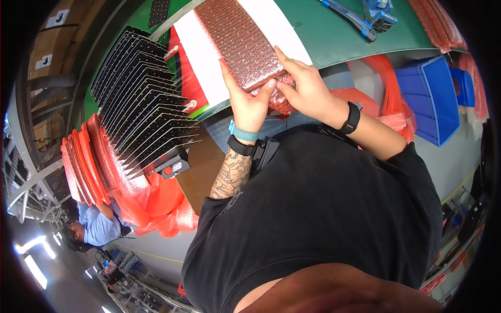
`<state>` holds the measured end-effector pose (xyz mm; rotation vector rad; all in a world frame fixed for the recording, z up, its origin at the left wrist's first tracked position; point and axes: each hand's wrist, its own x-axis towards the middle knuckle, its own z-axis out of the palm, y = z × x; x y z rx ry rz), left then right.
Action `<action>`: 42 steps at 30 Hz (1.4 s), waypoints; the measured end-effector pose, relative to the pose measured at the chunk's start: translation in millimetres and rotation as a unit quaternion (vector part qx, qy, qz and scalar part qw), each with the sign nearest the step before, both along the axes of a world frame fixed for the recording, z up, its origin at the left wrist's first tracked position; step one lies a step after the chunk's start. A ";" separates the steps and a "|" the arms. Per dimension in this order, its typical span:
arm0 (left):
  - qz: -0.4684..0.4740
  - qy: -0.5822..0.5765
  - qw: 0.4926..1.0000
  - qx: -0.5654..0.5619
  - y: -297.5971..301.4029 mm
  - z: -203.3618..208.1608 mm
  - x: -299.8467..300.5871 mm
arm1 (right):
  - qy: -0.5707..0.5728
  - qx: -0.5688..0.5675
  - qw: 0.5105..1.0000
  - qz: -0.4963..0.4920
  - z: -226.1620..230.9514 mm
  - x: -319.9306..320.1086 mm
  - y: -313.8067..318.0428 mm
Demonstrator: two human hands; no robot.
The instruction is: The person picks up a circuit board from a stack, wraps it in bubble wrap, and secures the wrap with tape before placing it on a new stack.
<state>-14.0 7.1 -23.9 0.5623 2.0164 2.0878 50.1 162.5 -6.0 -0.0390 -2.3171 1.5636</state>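
Lettering (192,104), white, shows in two spots along the edge of a red-and-green printed sheet (189,81) on the desk (326,41), left of the work. White labels (44,61) with dark marks on the cartons (58,40), upper left, marks too small to make out. No print that I can see on the red bubble-wrap pouch (237,41): it lies flat on a white panel (279,26), near end at the desk's front edge, both hands on that end.

Left hand (249,107): comes up from below, forefinger up along the pouch's left side, thumb angled across to the near edge. Right hand (313,93): reaches in from the right, forefinger along the right side, thumb bent in at the near edge, close to the left thumb. Fingers of both pinch the pouch at its near corners; the ones underneath are hidden. Wrists bent inward, turquoise band (243,132) and black band (241,146) on the left, black watch (351,119) on the right.

Around: fanned stack of black dotted cards (146,99) to the left, blue utility knife (349,20) and blue tape dispenser (380,14) to the right, blue bin (425,101) below that side.
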 end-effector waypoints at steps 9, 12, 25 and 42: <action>-0.007 -0.013 1.000 0.010 -8.5 0.5 -1.7 | -0.045 0.003 0.999 0.028 1.8 -2.9 8.4; -0.020 0.024 0.999 -0.040 -13.5 5.0 -0.2 | -0.064 -0.033 0.996 0.045 0.9 -3.4 12.3; 0.028 -0.025 0.997 -0.069 -17.5 14.8 7.0 | -0.072 -0.111 0.986 0.101 -0.4 -13.2 7.5; 0.136 0.113 0.984 -0.033 -9.6 18.5 10.4 | -0.021 -0.144 0.986 0.078 -39.3 -17.6 26.2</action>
